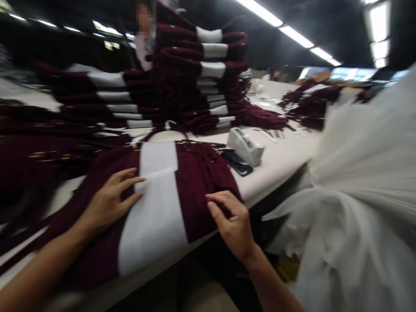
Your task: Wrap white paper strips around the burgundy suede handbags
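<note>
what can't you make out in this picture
All in the head view:
- Left hand: its palm and underside are hidden by the hand itself.
- Right hand: blur hides whether anything thin is between thumb and forefinger.
- Folded maroon garment: part is hidden behind the left hand and forearm.
- Black object beside the tape dispenser: too blurred to identify.
- White sheeting: cut off by the right edge.

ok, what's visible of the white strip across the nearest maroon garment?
The white strip looks like paper or thin fabric. It lies across the folded maroon garment, from far edge to near edge, with a slanting overlap or fold toward the far end. The left hand has fingertips at its left side, apparently touching; its underside is hidden.
</note>
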`<state>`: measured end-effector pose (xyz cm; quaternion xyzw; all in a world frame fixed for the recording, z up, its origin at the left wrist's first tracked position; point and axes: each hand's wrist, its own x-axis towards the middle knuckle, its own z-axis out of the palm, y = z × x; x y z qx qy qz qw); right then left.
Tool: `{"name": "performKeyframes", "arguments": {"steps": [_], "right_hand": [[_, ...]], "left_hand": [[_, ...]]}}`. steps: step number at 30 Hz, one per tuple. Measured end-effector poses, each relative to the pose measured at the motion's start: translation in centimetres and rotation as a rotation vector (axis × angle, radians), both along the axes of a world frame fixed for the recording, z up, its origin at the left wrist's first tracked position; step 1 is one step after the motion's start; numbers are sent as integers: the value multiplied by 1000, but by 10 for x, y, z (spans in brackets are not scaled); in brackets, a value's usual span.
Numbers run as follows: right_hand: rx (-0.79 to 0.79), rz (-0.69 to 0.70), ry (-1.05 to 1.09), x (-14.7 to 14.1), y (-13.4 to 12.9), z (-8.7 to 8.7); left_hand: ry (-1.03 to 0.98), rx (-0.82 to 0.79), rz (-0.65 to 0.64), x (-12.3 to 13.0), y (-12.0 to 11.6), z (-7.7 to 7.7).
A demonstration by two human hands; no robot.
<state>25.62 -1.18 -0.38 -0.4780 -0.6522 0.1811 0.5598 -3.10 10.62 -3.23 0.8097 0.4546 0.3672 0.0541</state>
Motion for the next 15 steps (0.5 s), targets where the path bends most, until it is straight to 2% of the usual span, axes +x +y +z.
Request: {"name": "performKeyframes", "arguments": {"steps": [1,3,5,8,10,12,15], "right_hand": [[-21,22,-7,-2,5,-2],[-90,72,-66,-7,17,-2],[-195,105,-217,-15,29,5],[-378,75,-488,-29,46,23],[-465,89,-557,-41,58,29],[-494,232,-533,-56,70,26],[-468,487,-373,-80,78,10]], "left_hand": [[28,-38,17,-14,-10,1],[34,-106,37,-25,-23,2],[22,-129,68,-23,-29,2],[0,-132,87,-16,-35,3],[-9,-144,77,-15,-38,3],[-16,-161,56,-14,-39,5],[-28,-160,43,-14,-40,6]]}}
